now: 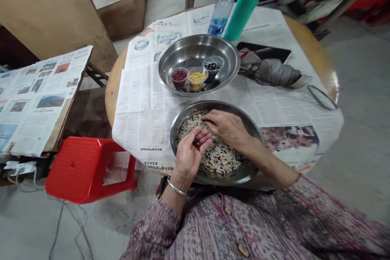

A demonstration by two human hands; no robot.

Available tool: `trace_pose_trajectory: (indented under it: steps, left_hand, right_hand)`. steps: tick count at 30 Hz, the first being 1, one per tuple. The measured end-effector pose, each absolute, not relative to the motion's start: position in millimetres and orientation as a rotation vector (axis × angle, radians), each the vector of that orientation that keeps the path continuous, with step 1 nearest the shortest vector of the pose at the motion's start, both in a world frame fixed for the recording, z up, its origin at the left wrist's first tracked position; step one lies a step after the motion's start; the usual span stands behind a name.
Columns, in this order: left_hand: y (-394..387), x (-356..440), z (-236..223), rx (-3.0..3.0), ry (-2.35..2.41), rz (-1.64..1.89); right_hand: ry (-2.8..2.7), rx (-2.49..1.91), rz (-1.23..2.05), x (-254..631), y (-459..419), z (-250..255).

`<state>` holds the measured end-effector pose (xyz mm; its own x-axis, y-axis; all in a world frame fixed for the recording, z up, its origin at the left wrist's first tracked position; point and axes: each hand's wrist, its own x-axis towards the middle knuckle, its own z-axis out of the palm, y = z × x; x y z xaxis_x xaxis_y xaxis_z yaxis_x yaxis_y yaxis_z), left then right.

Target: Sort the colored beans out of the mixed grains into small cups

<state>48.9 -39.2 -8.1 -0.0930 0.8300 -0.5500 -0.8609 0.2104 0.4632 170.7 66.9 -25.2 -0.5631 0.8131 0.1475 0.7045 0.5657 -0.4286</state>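
Note:
A steel basin [178,121] of mixed beans and pale grains [224,160] stands at the near side of the table. Over its left part my left hand [190,152] is cupped palm up, with a small heap of dark red beans [197,143] in it. My right hand [227,126] reaches down to the mix, fingertips drawn together against the grains; what they pinch, if anything, is too small to tell. Behind is a second steel basin [195,46] with three clear cups: red beans [179,77], yellow beans [197,80] and black beans [212,68].
Newspaper [137,101] covers the round wooden table [319,57]. Beyond the far basin stand a blue-capped plastic bottle [219,12] and a green bottle [248,6]. A folded grey umbrella [271,71] and a dark phone [268,51] lie right. A red stool [82,166] is at left.

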Motion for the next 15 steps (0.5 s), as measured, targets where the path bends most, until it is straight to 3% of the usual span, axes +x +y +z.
trace_pose_trajectory:
  steps: [7, 15]
  left_hand:
    - [-39.1, 49.3, -9.4, -0.028, 0.889, 1.412]
    - [-39.5, 48.7, -7.6, -0.028, 0.894, 1.394]
  right_hand:
    - [-2.403, -1.223, 0.407, 175.2, 61.3, -23.1]
    - [-2.176, -1.232, 0.714, 183.1, 58.7, -13.0]
